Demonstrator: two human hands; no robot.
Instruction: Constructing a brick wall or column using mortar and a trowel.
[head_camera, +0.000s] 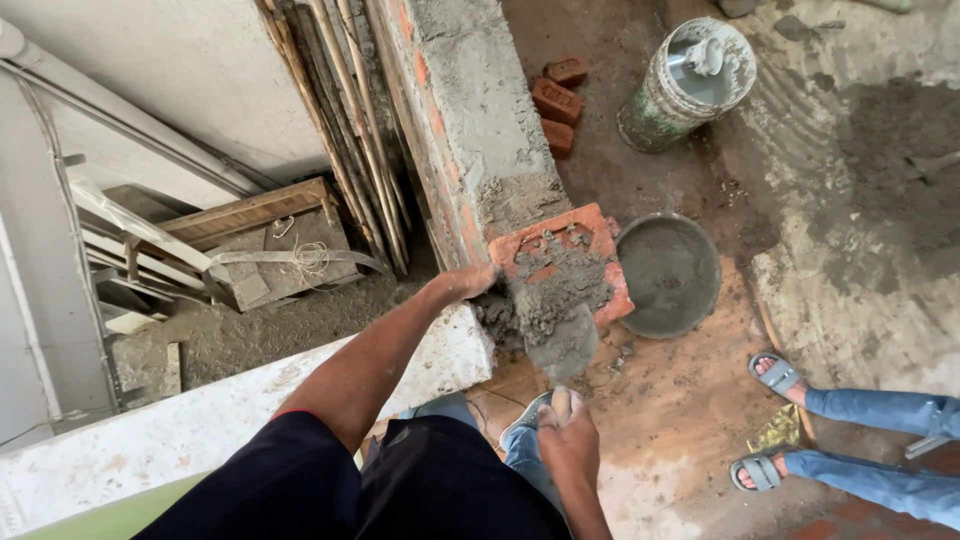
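A red brick (603, 237) lies on the end of a brick wall (470, 110), with wet grey mortar (560, 278) heaped on it. My left hand (466, 282) rests against the brick's near left corner, fingers pressed to the mortar at the wall's edge. My right hand (567, 438) grips the wooden handle of a trowel (563, 342), whose mortar-covered blade lies over the brick's near edge.
A round pan of mortar (668, 274) sits on the floor right of the wall. A bucket (690, 82) and loose bricks (557, 100) stand beyond. Another person's sandalled feet (770, 420) and jeans are at the right. Poles and wooden boards lean at the left.
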